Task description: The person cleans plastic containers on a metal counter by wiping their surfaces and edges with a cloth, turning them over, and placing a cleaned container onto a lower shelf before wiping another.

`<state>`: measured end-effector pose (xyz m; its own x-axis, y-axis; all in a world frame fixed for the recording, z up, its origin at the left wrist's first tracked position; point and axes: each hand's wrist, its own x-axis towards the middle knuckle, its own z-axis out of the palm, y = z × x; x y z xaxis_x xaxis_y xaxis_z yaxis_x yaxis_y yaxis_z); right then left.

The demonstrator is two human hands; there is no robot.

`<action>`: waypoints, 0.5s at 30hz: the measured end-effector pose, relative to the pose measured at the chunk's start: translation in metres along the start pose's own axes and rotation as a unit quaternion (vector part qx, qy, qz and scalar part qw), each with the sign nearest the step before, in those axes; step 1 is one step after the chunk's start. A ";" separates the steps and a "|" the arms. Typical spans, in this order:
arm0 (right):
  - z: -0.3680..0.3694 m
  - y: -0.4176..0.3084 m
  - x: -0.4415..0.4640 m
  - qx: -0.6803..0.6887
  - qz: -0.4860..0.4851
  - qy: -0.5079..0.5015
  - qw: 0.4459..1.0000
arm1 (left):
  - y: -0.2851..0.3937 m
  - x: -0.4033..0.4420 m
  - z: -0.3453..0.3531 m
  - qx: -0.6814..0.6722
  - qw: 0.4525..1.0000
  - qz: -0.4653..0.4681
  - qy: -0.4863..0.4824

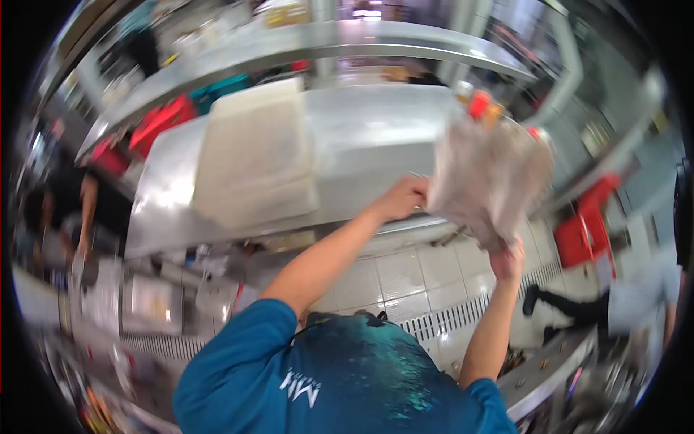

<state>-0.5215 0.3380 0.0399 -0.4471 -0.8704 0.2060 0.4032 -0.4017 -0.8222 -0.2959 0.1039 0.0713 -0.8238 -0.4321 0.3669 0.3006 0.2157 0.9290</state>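
Observation:
A greyish-beige cloth (491, 170) hangs spread in the air over the right end of the steel table (376, 173), blurred by motion. My left hand (406, 198) pinches its left edge. At its lower right corner, my right hand (508, 259) has its fingers closed around the fabric. To the left of the cloth, a large off-white slab or board (256, 155) lies on the tabletop. Bottles with red and orange caps (480, 105) show partly behind the cloth's top edge; their lower parts are hidden.
A steel shelf (303, 52) runs above the table's far side. Red bins (160, 123) stand at the back left and a red chair (582, 231) at the right. One person (79, 195) is at the left, another (622, 304) at the right. A floor drain grate (463, 312) crosses the tiles.

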 end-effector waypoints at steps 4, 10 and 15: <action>0.049 0.017 -0.004 -0.069 0.103 0.126 0.984 | -0.058 -0.024 -0.005 -0.140 0.966 -0.166 0.140; 0.024 0.067 0.021 -0.048 0.112 0.047 0.991 | -0.079 -0.061 -0.011 -0.136 0.957 -0.141 0.212; 0.070 0.110 0.036 -0.040 0.193 0.152 0.968 | -0.082 -0.106 -0.030 -0.077 0.924 -0.269 0.261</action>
<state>-0.4370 0.2427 -0.0055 -0.4950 -0.8222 -0.2810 0.5302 -0.0297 -0.8473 -0.2192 0.1057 -0.0420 -0.5426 -0.8124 -0.2136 0.0139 -0.2629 0.9647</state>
